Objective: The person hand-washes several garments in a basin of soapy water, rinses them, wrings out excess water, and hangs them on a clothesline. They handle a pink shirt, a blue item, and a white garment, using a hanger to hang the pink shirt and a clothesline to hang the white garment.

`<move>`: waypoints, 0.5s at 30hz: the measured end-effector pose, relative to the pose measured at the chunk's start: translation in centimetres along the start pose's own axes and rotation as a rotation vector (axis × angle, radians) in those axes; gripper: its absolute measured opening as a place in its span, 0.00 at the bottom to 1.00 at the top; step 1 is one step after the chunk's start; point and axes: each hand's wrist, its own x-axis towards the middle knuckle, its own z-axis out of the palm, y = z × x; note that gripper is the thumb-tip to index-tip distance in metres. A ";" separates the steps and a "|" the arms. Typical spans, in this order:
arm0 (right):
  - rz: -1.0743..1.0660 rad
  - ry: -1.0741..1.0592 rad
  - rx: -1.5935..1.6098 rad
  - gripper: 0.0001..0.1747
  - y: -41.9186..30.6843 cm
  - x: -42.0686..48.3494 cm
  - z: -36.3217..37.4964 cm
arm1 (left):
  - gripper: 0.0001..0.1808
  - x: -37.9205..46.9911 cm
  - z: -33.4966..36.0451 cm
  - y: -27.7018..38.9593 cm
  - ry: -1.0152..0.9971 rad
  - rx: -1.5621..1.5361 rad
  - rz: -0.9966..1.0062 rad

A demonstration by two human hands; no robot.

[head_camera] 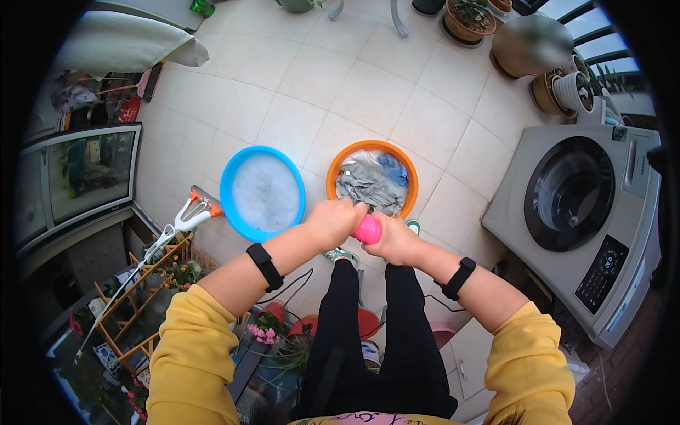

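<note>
Both fists grip a bright pink item, which looks like bunched cloth, though most of it is hidden. My left hand closes on its left end and my right hand on its right end. Just beyond the hands, an orange basin on the floor holds wet grey and blue clothes. To its left stands a light-blue basin of foamy water. My hands are above the near edge of the orange basin.
A white-and-orange squeeze mop leans beside the blue basin. At right stands a front-loading washing machine. Potted plants line the far right, and a wooden plant rack with flowers is at lower left. Pale tiles cover the floor.
</note>
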 end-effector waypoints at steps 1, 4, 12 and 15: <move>-0.035 0.012 -0.067 0.23 0.1 0.1 -0.1 | 0.09 -0.2 0.2 0.3 -0.011 -0.028 -0.055; -0.115 0.024 -0.272 0.19 0.5 0.5 -0.5 | 0.08 -1.0 1.0 1.1 -0.027 -0.166 -0.223; -0.572 0.112 -0.582 0.13 1.7 2.8 -0.2 | 0.14 -3.7 3.3 3.8 0.078 -0.807 -0.630; -0.594 0.123 -0.595 0.11 1.4 3.5 -0.1 | 0.16 -4.2 3.5 4.7 0.114 -1.260 -0.853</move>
